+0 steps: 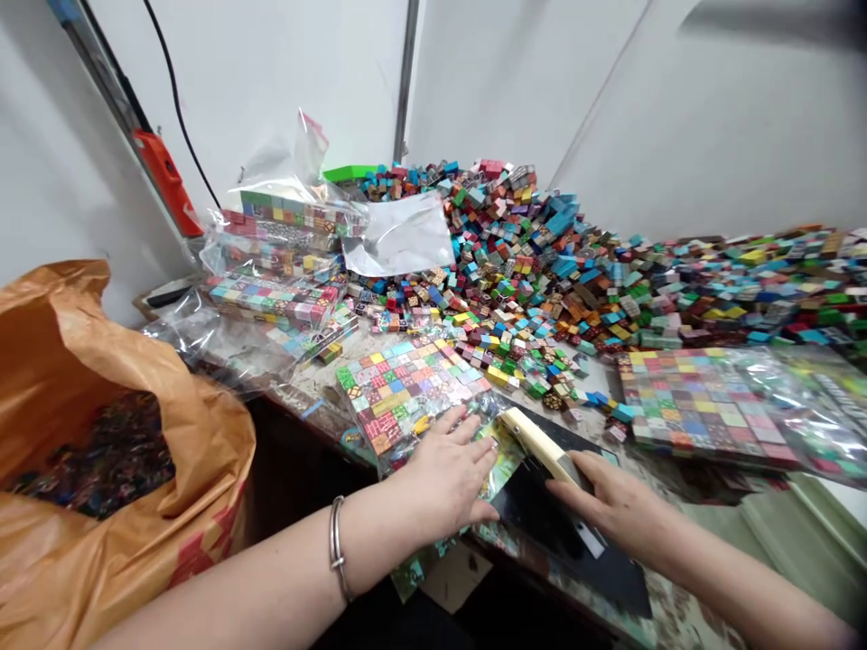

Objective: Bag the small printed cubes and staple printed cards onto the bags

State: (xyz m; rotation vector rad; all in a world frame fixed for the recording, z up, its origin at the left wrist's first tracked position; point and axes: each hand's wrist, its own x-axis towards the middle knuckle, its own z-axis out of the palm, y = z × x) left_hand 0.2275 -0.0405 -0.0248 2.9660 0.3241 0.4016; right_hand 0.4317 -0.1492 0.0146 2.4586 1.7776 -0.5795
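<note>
My left hand [443,469], a metal bangle at its wrist, lies palm down with fingers spread. It presses on the near end of a clear plastic bag, whose printed insert partly shows beneath the fingers. Inside that bag is a flat slab of small patterned cubes [406,384], just beyond the hand. My right hand [606,496] is wrapped round the cream-coloured arm of what looks like a bag sealer [538,442], which slants across a black board [535,506]. The bag's near end lies beside the sealer; whether it reaches between the jaws is hidden.
A large heap of loose coloured cubes [515,262] covers the back of the table. Bagged cube slabs [277,298] are stacked at the left, and another bagged slab [704,406] lies at the right. An orange sack [217,424] stands at the table's left.
</note>
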